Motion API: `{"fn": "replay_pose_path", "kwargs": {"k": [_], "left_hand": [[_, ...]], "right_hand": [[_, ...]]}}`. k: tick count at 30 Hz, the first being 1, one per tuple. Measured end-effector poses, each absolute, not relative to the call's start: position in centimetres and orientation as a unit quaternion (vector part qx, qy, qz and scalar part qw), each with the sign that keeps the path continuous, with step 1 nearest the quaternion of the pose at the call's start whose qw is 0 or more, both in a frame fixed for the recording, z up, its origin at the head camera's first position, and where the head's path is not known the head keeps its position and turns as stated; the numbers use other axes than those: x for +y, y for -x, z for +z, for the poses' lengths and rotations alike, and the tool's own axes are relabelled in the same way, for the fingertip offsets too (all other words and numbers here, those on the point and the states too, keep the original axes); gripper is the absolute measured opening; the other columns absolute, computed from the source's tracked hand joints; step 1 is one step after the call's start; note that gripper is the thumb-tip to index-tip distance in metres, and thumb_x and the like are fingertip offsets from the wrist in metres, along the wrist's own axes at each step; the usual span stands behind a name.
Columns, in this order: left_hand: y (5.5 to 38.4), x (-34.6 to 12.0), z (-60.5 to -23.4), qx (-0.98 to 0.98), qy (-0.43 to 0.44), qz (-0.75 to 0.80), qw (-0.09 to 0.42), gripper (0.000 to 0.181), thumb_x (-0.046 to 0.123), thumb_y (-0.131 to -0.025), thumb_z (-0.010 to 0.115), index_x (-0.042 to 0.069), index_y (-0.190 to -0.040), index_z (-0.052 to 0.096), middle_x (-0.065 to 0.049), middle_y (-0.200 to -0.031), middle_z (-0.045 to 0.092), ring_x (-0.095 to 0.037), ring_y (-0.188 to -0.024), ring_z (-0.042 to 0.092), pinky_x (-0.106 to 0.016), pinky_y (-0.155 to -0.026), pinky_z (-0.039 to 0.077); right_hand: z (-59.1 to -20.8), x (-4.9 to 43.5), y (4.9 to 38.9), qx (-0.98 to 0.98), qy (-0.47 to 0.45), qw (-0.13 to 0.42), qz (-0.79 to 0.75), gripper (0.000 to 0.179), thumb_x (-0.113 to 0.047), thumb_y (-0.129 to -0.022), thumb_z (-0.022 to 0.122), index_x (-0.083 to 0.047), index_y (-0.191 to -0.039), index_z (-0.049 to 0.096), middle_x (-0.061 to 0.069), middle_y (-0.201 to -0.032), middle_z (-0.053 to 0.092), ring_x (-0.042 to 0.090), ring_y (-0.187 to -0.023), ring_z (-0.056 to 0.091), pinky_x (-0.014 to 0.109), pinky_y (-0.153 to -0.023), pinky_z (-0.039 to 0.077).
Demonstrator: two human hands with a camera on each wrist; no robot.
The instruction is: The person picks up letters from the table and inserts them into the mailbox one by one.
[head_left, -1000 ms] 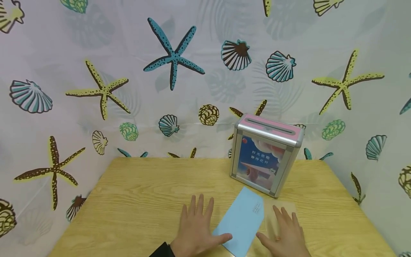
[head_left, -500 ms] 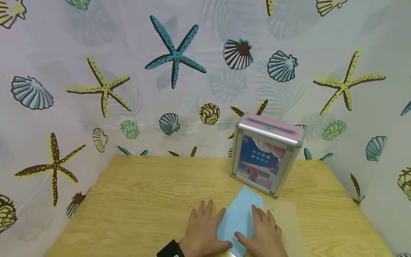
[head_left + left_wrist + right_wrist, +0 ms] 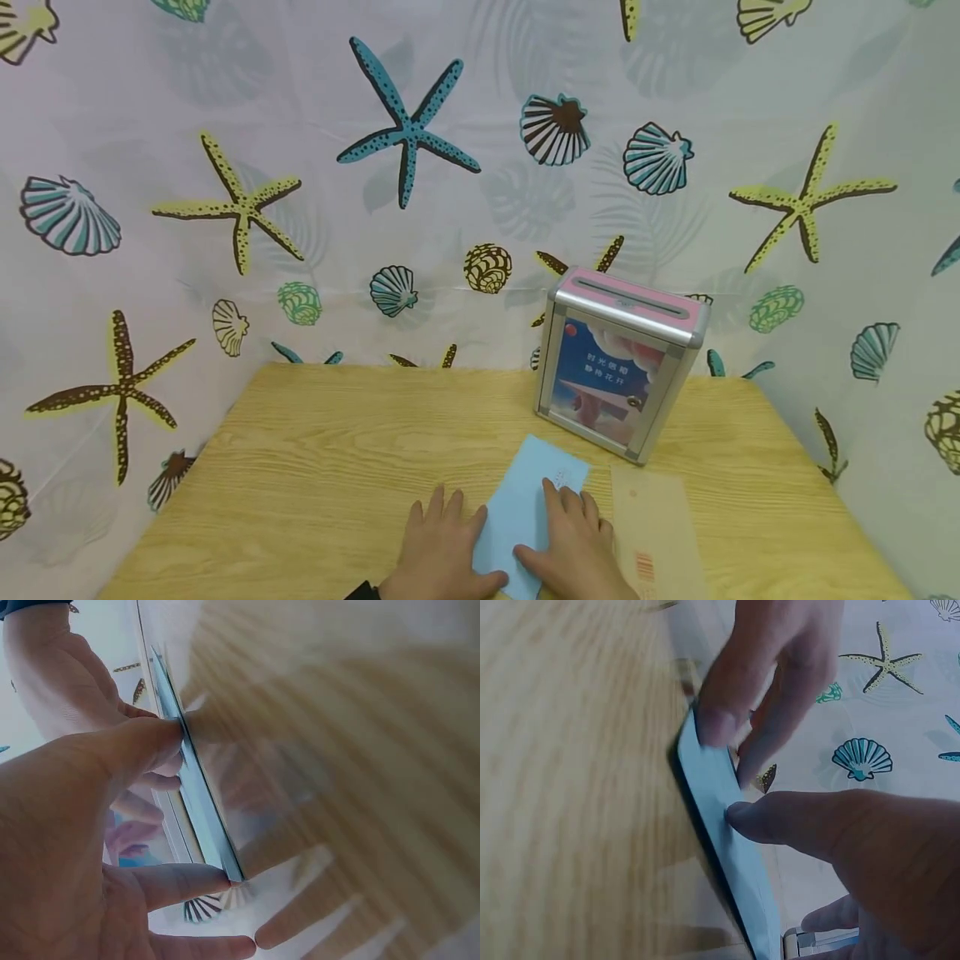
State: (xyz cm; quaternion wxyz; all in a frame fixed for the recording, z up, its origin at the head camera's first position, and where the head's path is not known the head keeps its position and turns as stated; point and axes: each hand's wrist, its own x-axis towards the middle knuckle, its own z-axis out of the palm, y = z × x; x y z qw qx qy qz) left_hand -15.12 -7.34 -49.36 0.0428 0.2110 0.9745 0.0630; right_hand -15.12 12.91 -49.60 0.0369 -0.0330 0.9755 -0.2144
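Note:
A light blue envelope [image 3: 532,471] with small print near its far end lies slantwise on the table. To its left is my left hand [image 3: 438,546], fingers spread and fairly straight. Its thumb [image 3: 154,739] and index finger [image 3: 187,881] touch the envelope's edge in the left wrist view. My right hand [image 3: 577,546] rests over the envelope's right side, fingers extended. In the right wrist view its thumb [image 3: 780,817] touches the blue surface, with the left hand [image 3: 787,660] at the near end. The near part of the envelope is partly covered by the hands.
A brown paper envelope [image 3: 656,517] with red lines lies just right of the right hand. Behind it stands an upright box [image 3: 622,367] with a silver frame and pink slotted top. The wooden table [image 3: 337,450] meets a patterned curtain [image 3: 450,233] at the back.
My right hand has come left onto the blue envelope. Both hands and the envelope have then shifted left, uncovering more of the brown envelope. The box stays put.

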Motion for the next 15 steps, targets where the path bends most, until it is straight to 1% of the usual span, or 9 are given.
{"fn": "replay_pose_path", "kwargs": {"k": [7, 11, 15], "left_hand": [[14.8, -9.4, -49.4, 0.977, -0.189, 0.077, 0.054, 0.09, 0.081, -0.072, 0.059, 0.014, -0.133, 0.059, -0.023, -0.134, 0.051, -0.054, -0.127, 0.037, -0.075, -0.093, 0.034], [14.6, -10.0, -49.1, 0.978, -0.187, 0.079, 0.056, 0.089, 0.079, -0.071, 0.061, 0.013, -0.131, 0.06, -0.024, -0.133, 0.052, -0.055, -0.125, 0.038, -0.076, -0.091, 0.035], [14.4, -10.1, -49.1, 0.977, -0.193, 0.08, 0.046, 0.088, 0.078, -0.071, 0.062, 0.011, -0.129, 0.062, -0.025, -0.131, 0.053, -0.056, -0.122, 0.041, -0.075, -0.088, 0.038]], "right_hand": [[-49.7, 13.4, 16.3, 0.98, 0.027, 0.027, -0.195, 0.095, -0.056, -0.074, 0.076, 0.002, -0.141, 0.042, 0.027, -0.136, 0.046, 0.05, -0.123, 0.04, 0.068, -0.089, 0.037], [-49.5, 13.5, 17.5, 0.981, 0.02, 0.024, -0.191, 0.094, -0.055, -0.075, 0.077, 0.005, -0.139, 0.044, 0.027, -0.132, 0.047, 0.048, -0.117, 0.043, 0.065, -0.087, 0.041], [-49.3, 13.9, 18.7, 0.981, 0.012, 0.026, -0.194, 0.086, -0.048, -0.079, 0.076, 0.009, -0.135, 0.046, 0.029, -0.128, 0.047, 0.047, -0.114, 0.044, 0.064, -0.086, 0.043]]}}
